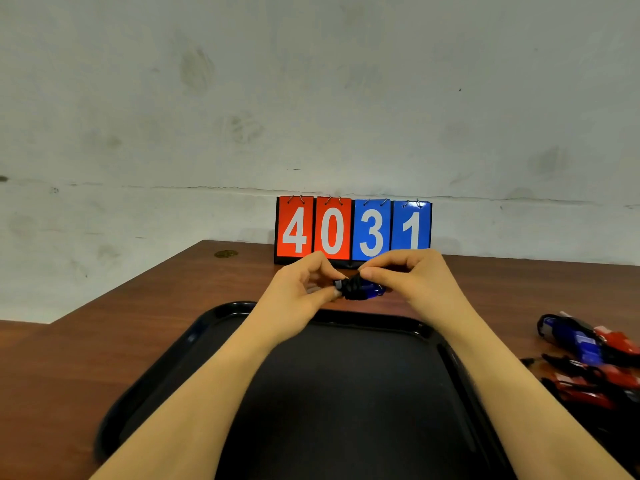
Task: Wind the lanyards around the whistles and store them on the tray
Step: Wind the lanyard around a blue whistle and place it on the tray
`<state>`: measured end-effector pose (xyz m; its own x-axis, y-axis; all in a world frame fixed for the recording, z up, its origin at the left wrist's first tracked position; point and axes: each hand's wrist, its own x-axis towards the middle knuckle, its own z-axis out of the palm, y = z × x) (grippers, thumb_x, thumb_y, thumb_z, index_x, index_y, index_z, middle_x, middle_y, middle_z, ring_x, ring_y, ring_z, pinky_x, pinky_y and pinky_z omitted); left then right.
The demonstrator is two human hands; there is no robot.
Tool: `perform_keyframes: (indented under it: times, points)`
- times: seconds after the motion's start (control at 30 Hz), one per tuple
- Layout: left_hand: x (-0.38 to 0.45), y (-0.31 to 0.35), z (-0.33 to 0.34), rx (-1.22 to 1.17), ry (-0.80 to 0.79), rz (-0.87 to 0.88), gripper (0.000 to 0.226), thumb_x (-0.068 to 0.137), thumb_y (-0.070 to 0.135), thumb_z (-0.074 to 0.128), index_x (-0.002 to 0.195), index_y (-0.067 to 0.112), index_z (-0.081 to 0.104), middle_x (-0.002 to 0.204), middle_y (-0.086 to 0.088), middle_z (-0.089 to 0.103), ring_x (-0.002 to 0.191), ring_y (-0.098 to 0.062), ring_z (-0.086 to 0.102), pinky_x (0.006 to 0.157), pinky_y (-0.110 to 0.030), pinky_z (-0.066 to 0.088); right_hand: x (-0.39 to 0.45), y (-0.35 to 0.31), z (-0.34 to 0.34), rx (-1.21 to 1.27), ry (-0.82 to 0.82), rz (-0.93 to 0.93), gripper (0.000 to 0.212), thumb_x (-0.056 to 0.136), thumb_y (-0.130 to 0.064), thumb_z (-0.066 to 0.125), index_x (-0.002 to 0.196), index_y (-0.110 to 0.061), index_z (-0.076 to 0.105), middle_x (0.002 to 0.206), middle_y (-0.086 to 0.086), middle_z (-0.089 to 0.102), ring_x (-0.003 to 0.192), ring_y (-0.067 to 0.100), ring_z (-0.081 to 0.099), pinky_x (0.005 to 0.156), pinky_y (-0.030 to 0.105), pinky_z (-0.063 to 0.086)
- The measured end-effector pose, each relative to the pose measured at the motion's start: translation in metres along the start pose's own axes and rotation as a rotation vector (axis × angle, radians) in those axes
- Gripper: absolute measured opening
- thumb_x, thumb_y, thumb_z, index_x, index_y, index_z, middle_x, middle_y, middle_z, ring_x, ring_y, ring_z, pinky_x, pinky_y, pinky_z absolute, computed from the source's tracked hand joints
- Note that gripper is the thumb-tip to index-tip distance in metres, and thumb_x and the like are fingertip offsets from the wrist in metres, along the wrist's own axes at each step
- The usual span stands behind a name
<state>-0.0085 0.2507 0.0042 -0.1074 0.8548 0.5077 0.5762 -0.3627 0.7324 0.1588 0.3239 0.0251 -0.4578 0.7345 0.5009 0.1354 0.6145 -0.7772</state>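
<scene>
Whistle, blue, with a black lanyard wound thickly round its middle, is held up between both hands above the far rim of the black tray. From the head view, the left hand pinches the whistle's left end between thumb and curled fingers, and the right hand curls over the right end, its thumb and forefinger pinching at the top of the wound cord. Both forearms reach across the tray from the near edge. The tray lies on a brown wooden table. To the right of the tray, on the table, lies a heap of blue and red whistles with loose black cords. At the far side of the table, against a pale wall, stands a flip scoreboard reading 4031, two red cards and two blue.
</scene>
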Motion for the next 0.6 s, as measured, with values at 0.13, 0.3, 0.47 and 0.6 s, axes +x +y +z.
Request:
perform_keyframes:
  times: [0.13,0.3,0.47,0.6]
  points:
    - [0.000,0.001,-0.003,-0.135,-0.002,-0.002,0.017,0.080,-0.002,0.063,0.088,0.012,0.059,0.092,-0.001,0.069,0.086,-0.013,0.068,0.078,-0.025,0.055,0.001,0.000,-0.002,0.113,-0.035,0.047,0.009,0.081,-0.017,0.067,0.081,-0.023,0.073,0.079,-0.004,0.072,0.081,0.007,0.065,0.070,0.015,0.053]
    - [0.000,0.002,-0.001,-0.349,0.051,-0.021,0.021,0.078,-0.010,0.062,0.085,0.009,0.057,0.091,-0.011,0.070,0.081,-0.022,0.070,0.075,-0.026,0.056,0.001,-0.002,0.001,0.189,-0.011,0.028,0.016,0.086,-0.007,0.061,0.089,-0.019,0.071,0.084,0.005,0.072,0.064,0.017,0.062,0.068,0.024,0.052]
    - [0.001,0.001,0.001,-0.540,0.086,-0.044,0.022,0.079,-0.012,0.058,0.083,0.010,0.057,0.089,-0.012,0.070,0.077,-0.026,0.069,0.075,-0.029,0.056,-0.001,-0.002,0.007,0.212,0.053,-0.032,0.021,0.086,0.000,0.058,0.090,-0.018,0.068,0.063,-0.005,0.067,0.053,0.010,0.058,0.066,0.019,0.053]
    - [0.001,0.003,0.001,-0.634,0.133,-0.070,0.022,0.080,-0.012,0.055,0.084,0.009,0.055,0.083,-0.011,0.070,0.071,-0.020,0.069,0.069,-0.025,0.056,-0.005,-0.003,0.009,0.258,0.027,-0.064,0.022,0.086,-0.001,0.059,0.091,-0.020,0.068,0.060,-0.003,0.065,0.061,0.010,0.060,0.068,0.023,0.053]
